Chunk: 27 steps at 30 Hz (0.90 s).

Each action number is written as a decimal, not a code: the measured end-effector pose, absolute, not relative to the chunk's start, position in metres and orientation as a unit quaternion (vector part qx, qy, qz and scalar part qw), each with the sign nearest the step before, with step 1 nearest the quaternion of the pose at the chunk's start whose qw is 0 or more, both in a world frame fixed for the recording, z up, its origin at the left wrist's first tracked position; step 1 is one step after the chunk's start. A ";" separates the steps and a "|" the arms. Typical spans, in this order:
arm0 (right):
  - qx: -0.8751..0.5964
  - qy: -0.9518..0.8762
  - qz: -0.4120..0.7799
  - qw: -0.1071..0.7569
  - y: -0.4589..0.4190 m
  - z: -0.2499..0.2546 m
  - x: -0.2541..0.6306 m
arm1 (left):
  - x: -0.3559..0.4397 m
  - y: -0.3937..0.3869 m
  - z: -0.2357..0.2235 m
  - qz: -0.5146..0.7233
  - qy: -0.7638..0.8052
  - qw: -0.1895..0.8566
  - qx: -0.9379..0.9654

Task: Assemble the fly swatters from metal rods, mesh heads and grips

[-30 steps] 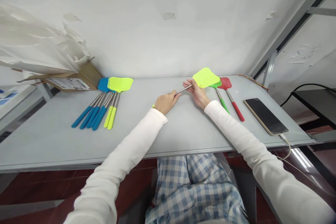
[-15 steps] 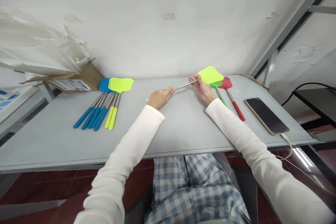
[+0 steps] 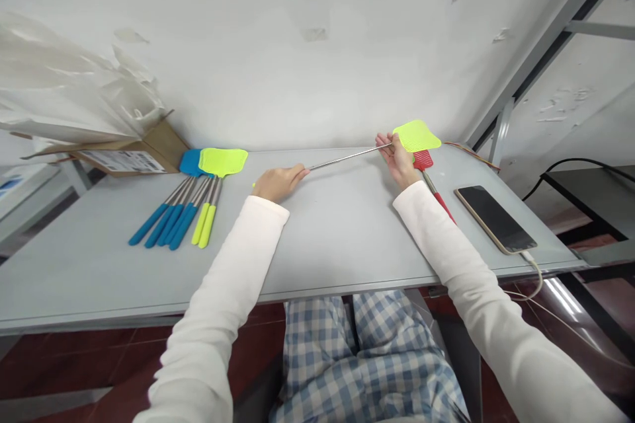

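Observation:
I hold a yellow-green fly swatter (image 3: 415, 135) between both hands above the grey table (image 3: 317, 238). My left hand (image 3: 276, 182) is closed round its handle end. My right hand (image 3: 399, 160) pinches the thin metal rod (image 3: 344, 158) just below the mesh head. The rod stretches long between the two hands. Under my right hand lies a red fly swatter (image 3: 430, 178), partly hidden by my wrist and sleeve.
Several blue-handled and yellow-handled fly swatters (image 3: 191, 201) lie side by side at the left. A cardboard box (image 3: 133, 152) with plastic wrap stands behind them. A phone (image 3: 493, 218) on a cable lies at the right edge. A metal frame (image 3: 536, 66) rises at right.
My hands have moved apart and the swatter's telescopic rod has drawn out longer. The mesh head has gone right and up; my left hand has shifted left.

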State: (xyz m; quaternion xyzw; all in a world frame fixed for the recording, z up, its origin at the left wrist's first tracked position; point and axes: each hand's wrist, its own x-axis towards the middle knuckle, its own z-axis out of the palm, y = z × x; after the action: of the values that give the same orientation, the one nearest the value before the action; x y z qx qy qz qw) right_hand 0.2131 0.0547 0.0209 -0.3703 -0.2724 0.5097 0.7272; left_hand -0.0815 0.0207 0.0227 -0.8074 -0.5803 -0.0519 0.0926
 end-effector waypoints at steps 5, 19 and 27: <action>-0.370 -0.276 0.475 0.749 0.052 0.023 0.219 | -0.088 0.021 0.024 -0.086 -0.587 0.080 -0.801; -0.395 -0.289 0.458 0.742 0.050 0.018 0.204 | -0.060 0.017 0.023 -0.075 -0.560 0.036 -0.825; -0.402 -0.307 0.463 0.728 0.044 0.019 0.193 | -0.061 0.013 0.023 -0.081 -0.575 0.038 -0.813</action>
State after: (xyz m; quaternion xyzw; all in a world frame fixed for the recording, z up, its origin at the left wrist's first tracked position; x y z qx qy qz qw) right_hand 0.1932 0.0440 0.0191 -0.4020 -0.3071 0.4627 0.7280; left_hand -0.0607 0.0128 0.0232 -0.8130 -0.5755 -0.0807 0.0380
